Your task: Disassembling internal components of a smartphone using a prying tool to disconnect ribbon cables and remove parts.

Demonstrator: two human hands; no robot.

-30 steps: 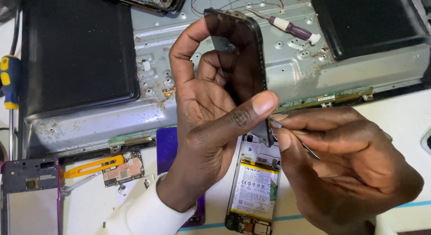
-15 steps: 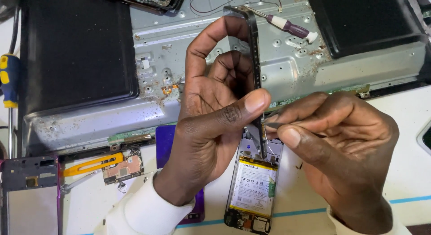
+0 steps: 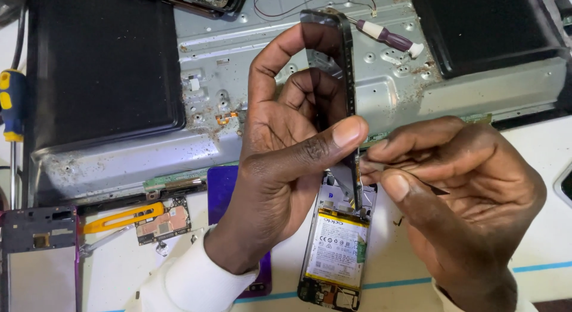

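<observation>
phone screen panel (image 3: 342, 79): dark, thin, held upright on edge above the opened phone | opened phone (image 3: 339, 252): lies flat on white table, battery exposed

Glossy glass, dull metal

I see a dark, glossy phone screen (image 3: 333, 79), a scuffed grey metal chassis (image 3: 238, 67), and a paper-labelled battery (image 3: 336, 246) near me.

In front of me lies a big grey metal chassis (image 3: 286, 139), and I place the rest by it. A black panel (image 3: 101, 67) covers its left part, another black panel (image 3: 482, 26) its right. A purple-handled screwdriver (image 3: 390, 38) rests on its top. Just below its lower left edge lie a small circuit board (image 3: 164, 221) and a yellow pry tool (image 3: 122, 218). A yellow-and-blue screwdriver (image 3: 11, 106) lies off its left side.
</observation>
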